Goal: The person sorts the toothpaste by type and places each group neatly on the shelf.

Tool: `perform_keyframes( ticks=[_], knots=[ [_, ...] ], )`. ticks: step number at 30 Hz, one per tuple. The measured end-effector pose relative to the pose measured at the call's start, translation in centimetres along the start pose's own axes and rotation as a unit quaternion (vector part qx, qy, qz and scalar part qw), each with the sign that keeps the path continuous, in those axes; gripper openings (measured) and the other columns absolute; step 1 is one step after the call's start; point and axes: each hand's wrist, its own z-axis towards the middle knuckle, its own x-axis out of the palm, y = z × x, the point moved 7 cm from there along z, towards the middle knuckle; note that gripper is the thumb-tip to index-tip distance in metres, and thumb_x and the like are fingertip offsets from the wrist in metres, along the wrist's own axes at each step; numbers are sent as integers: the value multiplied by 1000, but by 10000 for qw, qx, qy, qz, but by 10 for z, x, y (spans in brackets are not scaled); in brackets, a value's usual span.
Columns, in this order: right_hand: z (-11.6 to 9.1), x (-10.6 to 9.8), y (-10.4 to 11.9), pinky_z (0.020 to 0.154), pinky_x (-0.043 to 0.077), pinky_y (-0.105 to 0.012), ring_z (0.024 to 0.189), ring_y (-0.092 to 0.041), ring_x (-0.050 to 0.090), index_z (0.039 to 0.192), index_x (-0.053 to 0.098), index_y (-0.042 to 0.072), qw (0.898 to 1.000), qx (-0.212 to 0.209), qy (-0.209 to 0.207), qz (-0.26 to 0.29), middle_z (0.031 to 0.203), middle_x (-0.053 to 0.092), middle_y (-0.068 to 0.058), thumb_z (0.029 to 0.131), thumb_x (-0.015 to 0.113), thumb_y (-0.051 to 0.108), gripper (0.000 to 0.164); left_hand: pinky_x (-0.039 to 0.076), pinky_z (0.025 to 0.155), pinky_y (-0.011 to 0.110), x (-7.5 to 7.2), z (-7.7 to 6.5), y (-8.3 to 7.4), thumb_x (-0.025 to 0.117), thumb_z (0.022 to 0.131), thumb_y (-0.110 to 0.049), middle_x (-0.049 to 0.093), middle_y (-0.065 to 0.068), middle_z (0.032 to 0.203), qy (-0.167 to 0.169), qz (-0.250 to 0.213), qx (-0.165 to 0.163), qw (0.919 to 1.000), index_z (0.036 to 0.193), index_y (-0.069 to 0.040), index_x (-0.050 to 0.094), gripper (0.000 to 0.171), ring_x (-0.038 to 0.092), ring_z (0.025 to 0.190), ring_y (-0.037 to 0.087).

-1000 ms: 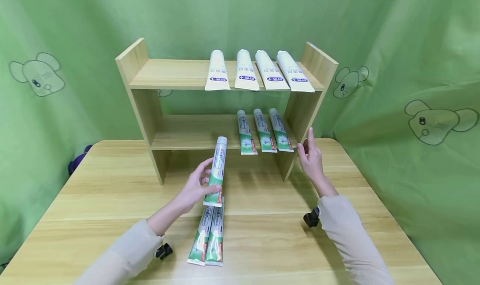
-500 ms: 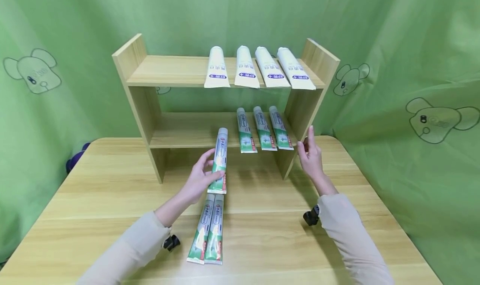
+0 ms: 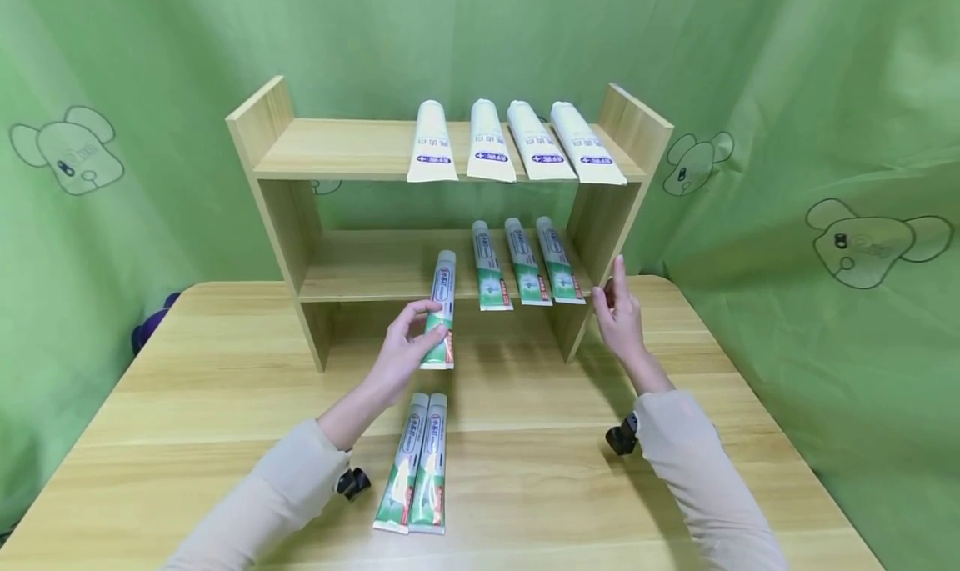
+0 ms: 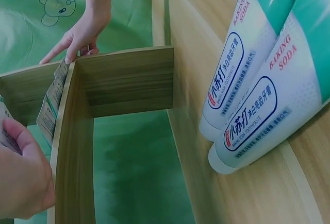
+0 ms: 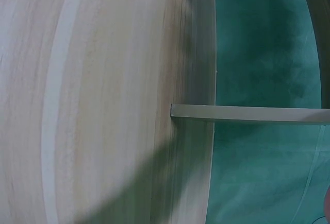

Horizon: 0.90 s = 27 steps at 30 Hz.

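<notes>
My left hand (image 3: 401, 350) pinches a green-and-white toothpaste tube (image 3: 443, 277) near its flat end, thumb on top. The tube's cap points away, overlapping the front of the middle shelf (image 3: 367, 262). To its right, three matching tubes (image 3: 489, 267) lie side by side on that shelf. My right hand (image 3: 622, 321) rests against the right side panel (image 3: 609, 229) of the wooden rack, index finger straight, thumb at the front edge. The left wrist view also shows the right hand (image 4: 87, 31) on the panel. Two more green-and-white tubes (image 3: 429, 471) lie on the table.
Several white tubes (image 3: 491, 142) lie on the top shelf, flat ends jutting past its front edge. The rack stands on a wooden table (image 3: 540, 471) before a green curtain (image 3: 360, 37). In the right wrist view, the panel's lower edge (image 5: 247, 112) crosses the frame.
My left hand has carried its tube forward and up, from above the two table tubes to the middle shelf's front edge. The right hand has stayed at the panel.
</notes>
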Motion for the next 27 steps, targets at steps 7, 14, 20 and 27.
perform_keyframes(
  ticks=[7, 14, 20, 27],
  knots=[
    [0, 1, -1, 55, 23, -6, 60, -7, 33, 145, 19, 7, 10000, 31, 57, 27, 63, 41, -19, 82, 47, -18, 74, 54, 78, 25, 2, 1, 1, 52, 80, 11, 35, 19, 130, 405, -443, 9, 9982, 138, -7, 31, 64, 54, 100, 20],
    [-1, 1, -1, 54, 22, -8, 61, -6, 32, 146, 19, 13, 10000, 1, -16, 10, 63, 41, -19, 81, 47, -20, 79, 51, 86, 25, 4, -1, -2, 55, 71, 16, 29, 21, 135, 811, -488, 240, 9952, 141, -8, 23, 81, 48, 110, 24],
    [0, 0, 0, 53, 22, -10, 59, -9, 32, 146, 21, 24, 9997, -185, -161, 63, 62, 40, -19, 78, 48, -22, 87, 51, 85, 23, 5, -1, -5, 56, 68, 17, 29, 23, 134, 1022, -541, 472, 9922, 142, -5, 20, 85, 51, 105, 17],
    [0, 0, 0, 52, 22, -10, 57, -10, 32, 146, 21, 25, 9994, -229, -222, 97, 61, 41, -19, 77, 49, -23, 89, 52, 84, 24, 1, 4, -4, 56, 75, 14, 31, 23, 136, 706, -380, 587, 9950, 142, -5, 19, 79, 53, 104, 19]
  ],
)
